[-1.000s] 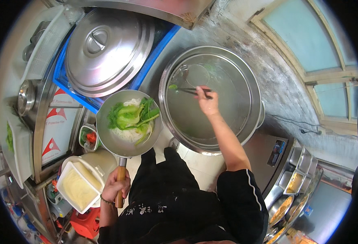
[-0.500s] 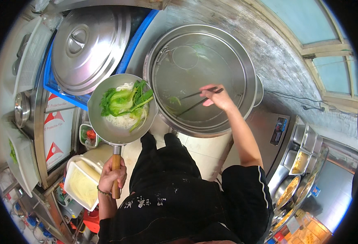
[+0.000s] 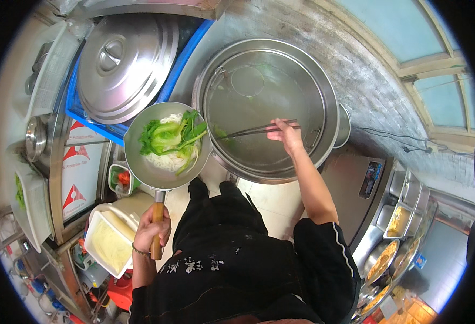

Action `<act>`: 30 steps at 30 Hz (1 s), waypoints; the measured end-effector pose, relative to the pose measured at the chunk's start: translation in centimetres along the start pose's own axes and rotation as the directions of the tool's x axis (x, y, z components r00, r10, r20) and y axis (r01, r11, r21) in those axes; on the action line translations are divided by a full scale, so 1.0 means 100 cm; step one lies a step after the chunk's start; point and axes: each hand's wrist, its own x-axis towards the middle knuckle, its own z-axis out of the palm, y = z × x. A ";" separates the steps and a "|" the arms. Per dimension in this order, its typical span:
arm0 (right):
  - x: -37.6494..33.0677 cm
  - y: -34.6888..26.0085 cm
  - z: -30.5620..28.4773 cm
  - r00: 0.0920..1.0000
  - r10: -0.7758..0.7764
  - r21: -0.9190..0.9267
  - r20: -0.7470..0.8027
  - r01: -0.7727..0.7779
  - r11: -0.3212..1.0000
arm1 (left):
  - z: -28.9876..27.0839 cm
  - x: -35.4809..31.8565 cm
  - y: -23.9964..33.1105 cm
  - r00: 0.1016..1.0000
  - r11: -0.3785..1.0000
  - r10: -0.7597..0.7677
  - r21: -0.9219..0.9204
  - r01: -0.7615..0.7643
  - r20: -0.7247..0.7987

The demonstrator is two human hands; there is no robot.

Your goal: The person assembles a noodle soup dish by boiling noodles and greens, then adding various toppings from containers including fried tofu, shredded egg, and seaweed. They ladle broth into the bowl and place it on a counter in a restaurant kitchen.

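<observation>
My left hand (image 3: 153,229) is closed round the wooden handle of a grey saucepan (image 3: 136,120), held level just left of a big steel stockpot (image 3: 328,81). In the pan lie white noodles (image 3: 164,161) topped with green leafy vegetables (image 3: 164,137). Over the stockpot, my right hand (image 3: 285,135) grips a pair of dark chopsticks (image 3: 248,130). Their tips point left, close together, near a bit of green leaf (image 3: 219,132) in the cloudy liquid by the pot's left wall.
A large steel lid (image 3: 129,81) rests over a blue-edged surface at the back left. Left of my left hand stands a white tub (image 3: 108,243) of pale yellow contents. Metal bowls of food (image 3: 382,258) sit at the right. A wall rises behind the stockpot.
My right hand has shifted slightly down and the chopsticks have swung flatter, their tips closing together toward the left wall of the stockpot. The saucepan stays in my left hand.
</observation>
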 end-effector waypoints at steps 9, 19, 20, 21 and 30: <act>-0.029 -0.031 -0.036 0.999 -0.035 0.160 -0.034 0.040 0.986 | -0.002 0.006 -0.001 1.000 0.999 0.019 0.037 -0.020 0.023; -0.120 -0.166 -0.032 0.869 -0.495 0.204 0.001 0.485 0.851 | 0.005 0.038 0.001 0.986 0.997 -0.009 0.076 -0.004 0.168; -0.129 -0.174 -0.030 0.855 -0.518 0.238 0.035 0.496 0.835 | 0.010 0.044 -0.001 0.980 0.997 -0.008 0.074 -0.007 0.200; -0.137 -0.179 -0.028 0.843 -0.534 0.242 0.067 0.506 0.828 | 0.015 0.048 -0.001 0.973 0.997 -0.010 0.075 -0.008 0.230; -0.210 -0.194 0.015 0.790 -0.578 -0.270 0.205 0.613 0.742 | 0.045 0.055 0.000 0.935 0.997 -0.008 0.080 -0.021 0.355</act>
